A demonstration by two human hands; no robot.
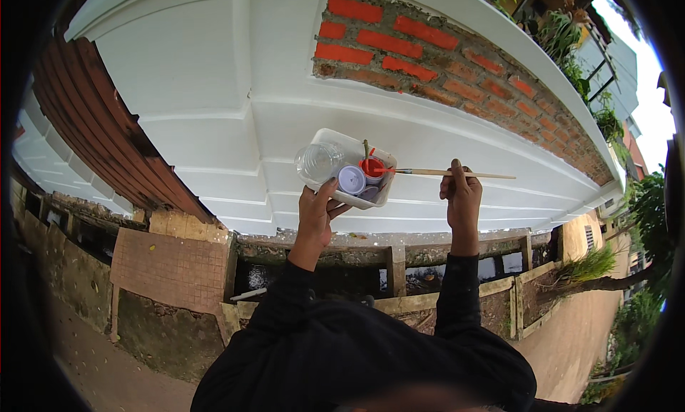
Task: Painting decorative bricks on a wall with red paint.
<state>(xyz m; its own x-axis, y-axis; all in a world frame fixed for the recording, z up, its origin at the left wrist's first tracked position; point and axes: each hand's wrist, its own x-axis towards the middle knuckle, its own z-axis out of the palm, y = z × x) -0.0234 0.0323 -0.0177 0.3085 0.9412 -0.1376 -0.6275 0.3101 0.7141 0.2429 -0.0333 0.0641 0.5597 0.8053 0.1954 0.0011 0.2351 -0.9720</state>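
My left hand (314, 215) is closed on the near-left side of a white plastic tub (386, 192). Inside the tub stand a clear plastic cup (319, 162), a small pot with a pale lilac lid (351, 179) and a small pot of red paint (372, 166). My right hand (463, 194) pinches the wooden handle of a paintbrush (428, 172), its red bristle end at the red paint pot. Beyond the tub is a brick panel (389, 44) in a white wall; several bricks at its left are bright red, others duller.
The white wall (193, 69) spans the view, with a brown corrugated sheet (107, 119) at the left. Between me and the wall runs a drain with dark water (314, 275), edged by a low concrete kerb (392, 305). A tiled slab (168, 265) crosses it at the left.
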